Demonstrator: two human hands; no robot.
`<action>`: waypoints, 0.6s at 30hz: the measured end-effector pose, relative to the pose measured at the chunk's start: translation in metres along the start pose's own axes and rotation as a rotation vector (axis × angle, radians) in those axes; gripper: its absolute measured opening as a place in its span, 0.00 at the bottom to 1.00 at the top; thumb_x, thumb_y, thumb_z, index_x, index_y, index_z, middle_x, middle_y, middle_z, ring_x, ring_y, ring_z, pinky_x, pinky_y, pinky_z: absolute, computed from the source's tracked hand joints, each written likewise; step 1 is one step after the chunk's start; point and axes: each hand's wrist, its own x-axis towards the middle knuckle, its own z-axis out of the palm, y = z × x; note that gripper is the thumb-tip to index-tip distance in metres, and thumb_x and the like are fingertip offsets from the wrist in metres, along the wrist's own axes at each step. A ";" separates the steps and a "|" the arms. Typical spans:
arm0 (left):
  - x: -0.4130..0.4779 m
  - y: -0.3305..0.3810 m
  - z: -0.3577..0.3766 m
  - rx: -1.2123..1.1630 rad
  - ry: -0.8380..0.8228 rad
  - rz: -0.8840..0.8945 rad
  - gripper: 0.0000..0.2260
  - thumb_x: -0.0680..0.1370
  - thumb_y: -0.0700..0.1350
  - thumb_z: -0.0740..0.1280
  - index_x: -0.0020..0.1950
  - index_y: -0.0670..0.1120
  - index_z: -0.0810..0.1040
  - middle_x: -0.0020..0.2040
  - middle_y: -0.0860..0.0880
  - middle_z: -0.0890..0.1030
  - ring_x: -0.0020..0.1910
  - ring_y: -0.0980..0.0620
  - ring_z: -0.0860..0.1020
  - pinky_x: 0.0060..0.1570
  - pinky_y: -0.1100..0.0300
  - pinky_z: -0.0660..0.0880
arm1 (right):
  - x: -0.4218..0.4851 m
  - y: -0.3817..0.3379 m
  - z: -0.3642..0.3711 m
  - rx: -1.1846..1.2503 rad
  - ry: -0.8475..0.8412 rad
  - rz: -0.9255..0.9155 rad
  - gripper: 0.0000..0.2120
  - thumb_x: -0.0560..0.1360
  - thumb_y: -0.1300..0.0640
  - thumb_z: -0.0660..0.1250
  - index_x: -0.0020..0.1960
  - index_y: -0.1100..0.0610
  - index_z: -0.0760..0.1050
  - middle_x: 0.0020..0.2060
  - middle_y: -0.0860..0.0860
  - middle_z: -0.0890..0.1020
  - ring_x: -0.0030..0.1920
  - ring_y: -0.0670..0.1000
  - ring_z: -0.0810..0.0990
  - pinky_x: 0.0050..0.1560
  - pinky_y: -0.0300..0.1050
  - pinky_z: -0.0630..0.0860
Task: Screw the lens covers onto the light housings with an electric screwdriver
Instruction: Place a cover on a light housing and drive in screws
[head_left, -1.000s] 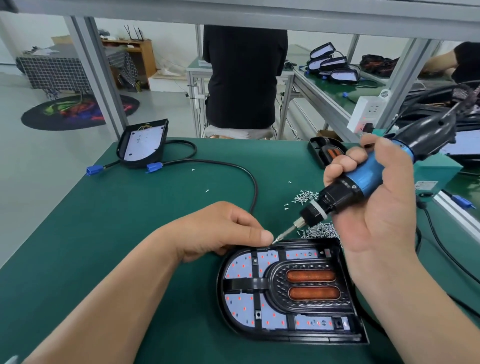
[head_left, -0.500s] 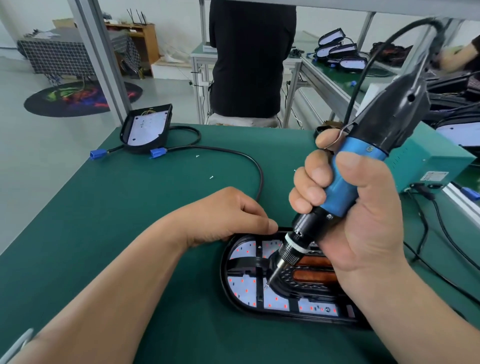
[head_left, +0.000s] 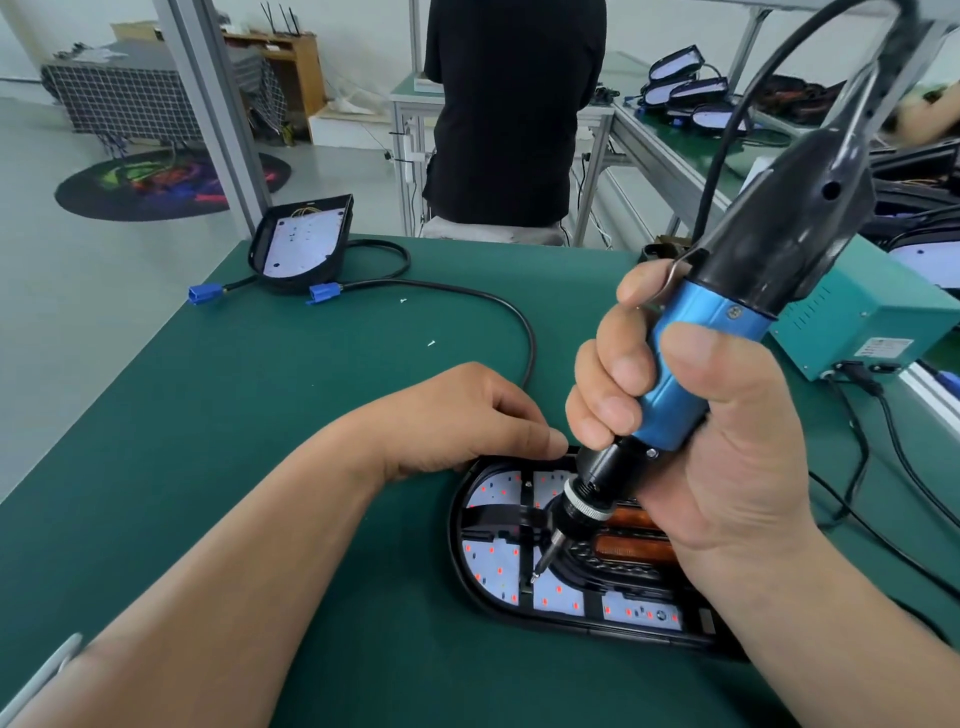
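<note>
Now lowered, the electric screwdriver (head_left: 691, 374) is driving one screw (head_left: 533, 577); right hand (head_left: 737, 457) is gripping it, left hand (head_left: 462, 415) is holding the light housing (head_left: 460, 566); second housing (head_left: 304, 244) is waiting, upper left.

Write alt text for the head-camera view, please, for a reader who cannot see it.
A right hand grips a blue-and-black electric screwdriver, its bit tip down on a black oval light housing with white LED boards on a green bench mat. The left hand rests on the housing's far rim.
</note>
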 end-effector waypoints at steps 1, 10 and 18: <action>0.000 0.000 0.000 0.008 0.000 0.002 0.17 0.70 0.60 0.76 0.39 0.46 0.84 0.36 0.47 0.72 0.38 0.50 0.68 0.41 0.51 0.64 | 0.000 0.001 0.000 -0.001 -0.014 0.003 0.12 0.72 0.62 0.69 0.56 0.57 0.75 0.34 0.50 0.73 0.30 0.48 0.74 0.34 0.43 0.75; 0.001 0.000 0.001 0.038 0.009 -0.004 0.13 0.67 0.61 0.74 0.35 0.51 0.83 0.35 0.49 0.74 0.36 0.52 0.69 0.38 0.54 0.66 | -0.001 0.004 0.002 0.012 -0.105 0.015 0.17 0.73 0.54 0.78 0.56 0.59 0.76 0.35 0.51 0.74 0.31 0.50 0.75 0.35 0.45 0.76; -0.001 0.002 0.001 0.076 0.028 -0.006 0.14 0.66 0.61 0.73 0.32 0.52 0.80 0.34 0.48 0.69 0.35 0.50 0.64 0.32 0.58 0.61 | 0.000 0.005 0.003 0.022 -0.122 0.048 0.16 0.73 0.53 0.78 0.54 0.57 0.76 0.35 0.50 0.75 0.30 0.48 0.76 0.34 0.44 0.76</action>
